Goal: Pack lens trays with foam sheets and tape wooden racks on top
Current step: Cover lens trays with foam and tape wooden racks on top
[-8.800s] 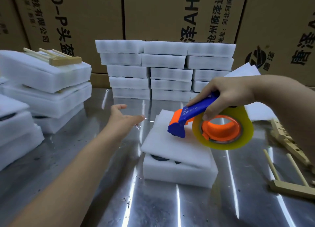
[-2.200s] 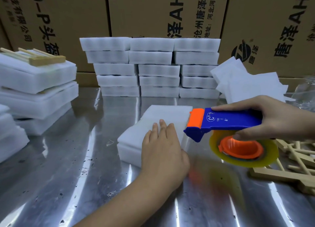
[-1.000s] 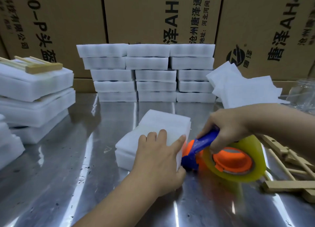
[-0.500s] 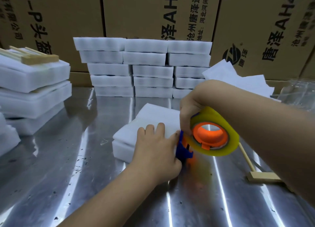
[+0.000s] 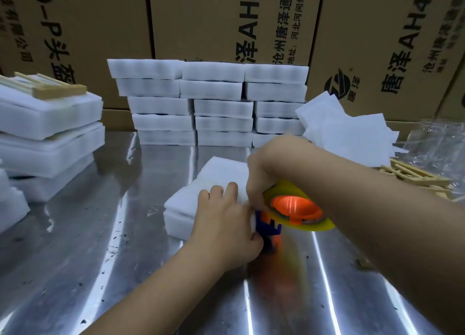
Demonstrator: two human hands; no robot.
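Tape dispenser [image 5: 295, 207] against spongy white foam
My left hand [image 5: 226, 226] presses flat-fingered on the blocky foam-covered lens tray [image 5: 214, 175]; just beside it my right hand [image 5: 261, 175] grips the dispenser's blue handle, glossy yellow roll tilted

My left forearm enters from 7 o'clock; left hand [image 5: 226, 225] lies palm down, fingers straight toward 12 o'clock. My right forearm enters from 4 o'clock; right hand [image 5: 265, 175] curls around the tape dispenser [image 5: 295, 207], just beside the left.
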